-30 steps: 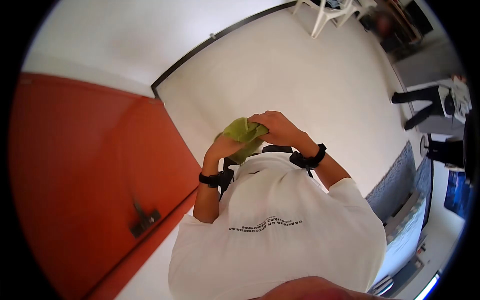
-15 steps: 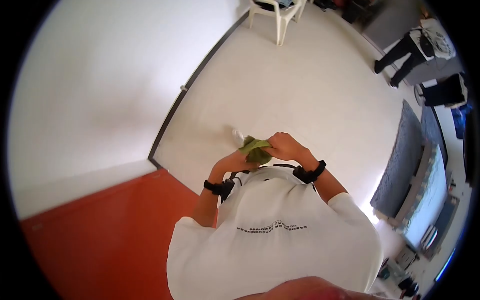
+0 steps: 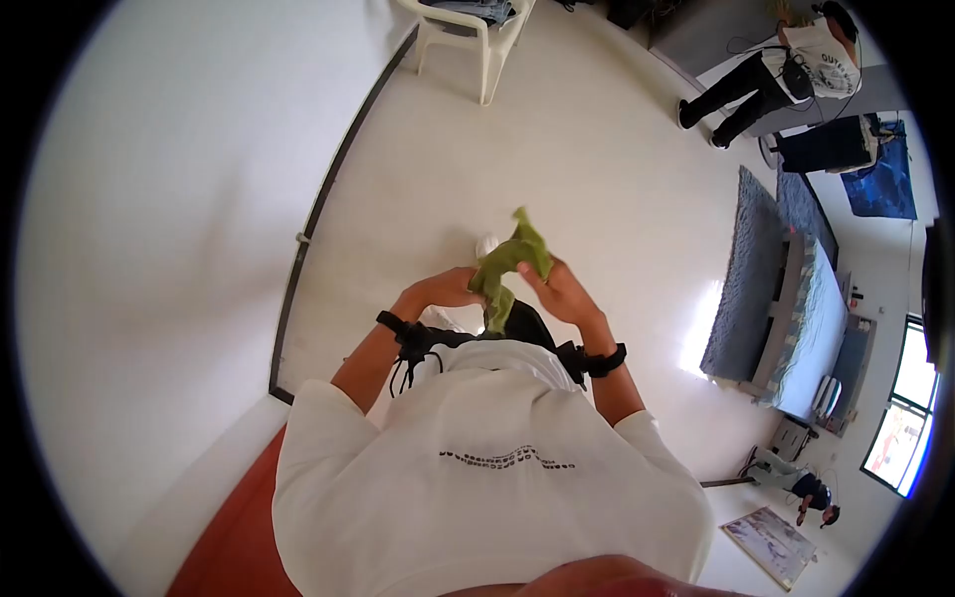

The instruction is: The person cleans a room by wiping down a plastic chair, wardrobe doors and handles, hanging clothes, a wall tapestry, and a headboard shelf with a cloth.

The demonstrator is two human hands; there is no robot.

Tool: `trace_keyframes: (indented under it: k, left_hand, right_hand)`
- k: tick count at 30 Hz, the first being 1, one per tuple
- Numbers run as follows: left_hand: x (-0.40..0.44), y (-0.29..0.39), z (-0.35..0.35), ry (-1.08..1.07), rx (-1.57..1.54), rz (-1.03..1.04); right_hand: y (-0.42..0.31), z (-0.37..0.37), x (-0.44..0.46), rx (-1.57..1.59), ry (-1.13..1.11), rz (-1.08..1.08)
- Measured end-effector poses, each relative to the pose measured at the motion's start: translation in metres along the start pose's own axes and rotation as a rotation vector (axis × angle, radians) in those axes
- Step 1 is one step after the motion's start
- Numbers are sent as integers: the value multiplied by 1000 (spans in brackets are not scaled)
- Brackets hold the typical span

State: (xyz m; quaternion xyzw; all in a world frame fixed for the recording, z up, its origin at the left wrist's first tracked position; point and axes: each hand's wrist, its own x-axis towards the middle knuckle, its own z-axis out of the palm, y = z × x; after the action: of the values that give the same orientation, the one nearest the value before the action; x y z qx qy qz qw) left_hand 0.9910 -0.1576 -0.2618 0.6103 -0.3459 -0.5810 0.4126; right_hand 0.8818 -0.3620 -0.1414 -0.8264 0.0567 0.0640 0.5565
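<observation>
while the pale floor spreads through the middle of the frame, the white wall takes up the left side, the bed sits at the right, and the plastic chair stands near the top edge. below these, the wearer's white shirt fills the bottom centre, and just above its hem, at the centre of the frame, a green cloth is held up off the floor, twisted and creased, one end poking upward and another drooping between the hands. it looks thin and limp, so i judge it light, soft, hard to damage and not slippery, though likely to fold over on itself. the left hand curls at the cloth's left edge, its fingertips mostly hidden behind the fabric; the right hand is half-closed on the right edge, thumb laid on the near face, the other fingers out of sight. a pinch at two far-apart corners would probably spread it best; gripping the bunched middle would likely keep the creases in.
</observation>
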Motion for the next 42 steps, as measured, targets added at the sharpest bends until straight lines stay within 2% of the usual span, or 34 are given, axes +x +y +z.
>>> trace_keyframes:
  k: [1, 3, 4, 6, 8, 9, 11, 12, 13, 15, 16, 17, 18, 19, 21, 23, 25, 27, 29, 30, 31, 33, 35, 36, 37, 38, 39, 41, 42]
  left_hand:
    - [3, 4, -19, 45, -57, 41]
    - [13, 0, -57, 106, -61, -7]
    - [18, -3, -78, 124, -12, -47]
    - [29, -1, -131, 148, 63, -105]
    - [29, 19, -183, 270, 85, -29]
    - [31, 22, -213, 296, 118, -123]
    - [38, 19, -266, 404, 98, -121]
    - [27, 18, -230, 432, 123, -98]
    - [26, 19, -235, 488, 133, -60]
    - [42, 18, -285, 546, 143, -14]
    - [50, 12, -284, 619, -80, 147]
    - [59, 13, -290, 688, -304, 309]
    - [58, 30, -315, 590, -360, 231]
    - [69, 24, -331, 587, -373, 228]
    - [86, 18, -355, 634, -37, 121]
    - [99, 3, -391, 616, -93, 81]
    - [103, -2, -424, 456, -326, -84]
    - [128, -2, -475, 364, -338, -56]
    - [146, 11, -519, 93, -47, -205]
    - [156, 18, -539, -5, 48, -143]
    - [164, 18, -541, -14, 15, -121]
    - [189, 10, -570, -168, 531, -133]
    - [201, 17, -610, -129, 538, -80]
    - [200, 17, -619, -112, 544, -52]
    - [221, -7, -637, -100, 618, -133]
    - [217, 7, -649, 62, 816, -125]
    - [222, 4, -669, 219, 916, -119]
    - [230, 1, -716, 496, 1030, -113]
    - [234, 6, -744, 617, 1044, -115]
  right_hand:
    - [1, -5, 19, 17, 5, 3]
    - [10, -21, 56, -7, 172, 24]
    - [20, -31, 76, 6, 179, 8]
    - [44, -53, 128, -434, 99, 135]
    - [64, -67, 186, -458, 130, 67]
    - [65, -69, 216, -501, 153, 27]
    - [60, -73, 277, -507, 25, 65]
    - [55, -67, 248, -503, -8, -19]
    - [56, -59, 257, -479, -42, -73]
    - [70, -38, 322, -445, -92, -366]
    - [51, -39, 327, -413, -140, -523]
    - [41, -37, 346, -442, -129, -592]
    - [27, -35, 373, -462, -113, -659]
    - [22, -34, 391, -463, -123, -649]
    - [18, -32, 416, -447, -91, -647]
    - [48, -21, 456, -444, -79, -586]
    - [63, -25, 483, -458, -72, -507]
    - [75, -37, 526, -429, -98, -421]
    - [80, -45, 558, -398, -119, -332]
    - [84, -48, 571, -355, -146, -208]
    - [88, -57, 565, -321, -195, -84]
    - [106, -70, 575, -392, -197, 12]
    - [127, -76, 610, -428, -161, 83]
    - [136, -79, 611, -328, -42, 240]
    - [144, -82, 602, -229, 78, 408]
    - [169, -89, 595, -345, 175, 410]
    - [205, -94, 594, -360, 180, 415]
    - [254, -97, 581, -392, -45, 700]
    - [253, -103, 580, -394, -51, 712]
